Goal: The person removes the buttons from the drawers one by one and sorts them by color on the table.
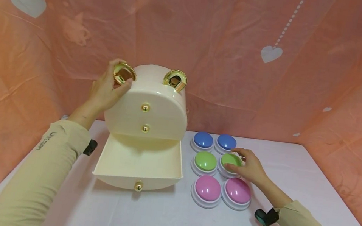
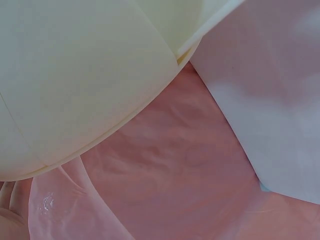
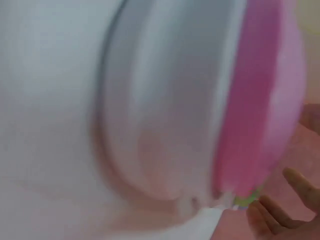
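Observation:
A cream storage box with two gold ears and small gold knobs stands on the table, its bottom drawer pulled out. My left hand grips the left gold ear, thumb in front and fingers behind. My right hand hovers at the right green push button, thumb and fingers spread about its dome; whether they touch it I cannot tell. In the right wrist view a pink push button fills the middle, with loosely bent fingers beyond it.
Beside the box stand two blue buttons, another green button and two pink buttons, all on white bases. A white cloth covers the table. Pink curtains with hearts hang behind and at both sides.

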{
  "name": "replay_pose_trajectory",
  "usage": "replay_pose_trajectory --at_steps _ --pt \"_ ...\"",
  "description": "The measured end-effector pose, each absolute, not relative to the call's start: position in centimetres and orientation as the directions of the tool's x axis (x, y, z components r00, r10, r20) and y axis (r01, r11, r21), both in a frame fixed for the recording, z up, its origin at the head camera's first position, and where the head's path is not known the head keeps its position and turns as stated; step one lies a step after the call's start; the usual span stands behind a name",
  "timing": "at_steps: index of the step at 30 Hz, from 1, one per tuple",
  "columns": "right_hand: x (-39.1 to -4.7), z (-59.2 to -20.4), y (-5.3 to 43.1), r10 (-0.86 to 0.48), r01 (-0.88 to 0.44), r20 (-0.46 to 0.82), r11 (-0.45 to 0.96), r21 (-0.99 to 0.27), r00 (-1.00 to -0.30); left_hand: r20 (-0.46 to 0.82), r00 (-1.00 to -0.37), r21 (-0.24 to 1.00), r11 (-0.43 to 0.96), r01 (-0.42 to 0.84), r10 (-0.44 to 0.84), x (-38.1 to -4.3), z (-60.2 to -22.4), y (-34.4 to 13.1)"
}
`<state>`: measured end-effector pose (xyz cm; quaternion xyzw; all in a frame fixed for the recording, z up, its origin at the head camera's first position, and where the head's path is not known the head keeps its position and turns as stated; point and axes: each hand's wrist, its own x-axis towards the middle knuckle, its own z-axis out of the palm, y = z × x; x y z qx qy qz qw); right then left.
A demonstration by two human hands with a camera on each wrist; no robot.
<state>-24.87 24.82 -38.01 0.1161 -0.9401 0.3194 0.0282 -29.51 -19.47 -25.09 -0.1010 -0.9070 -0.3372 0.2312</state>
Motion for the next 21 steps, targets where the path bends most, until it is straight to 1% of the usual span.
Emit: replay_pose_trajectory --at_steps 11,15,21 --pt "-24.1 -36.6 22.4 -0.182 -0.265 0.193 0.63 -0.73 -0.964 0.487 -0.873 0.561 0.758 0.333 0.023 -29.4 -25.1 -19.4" --pt "-23.8 -36.4 21.2 -0.216 -0.3 0.212 0.575 -0.761 -0.953 0.488 -0.873 0.561 0.758 0.333 0.022 -29.5 -25.1 -19.4" --pt "-23.3 -36.1 19.2 -0.275 -0.38 0.277 0.468 -0.798 -0.921 0.49 -0.871 0.558 0.759 0.335 0.024 -29.5 -25.1 -19.4"
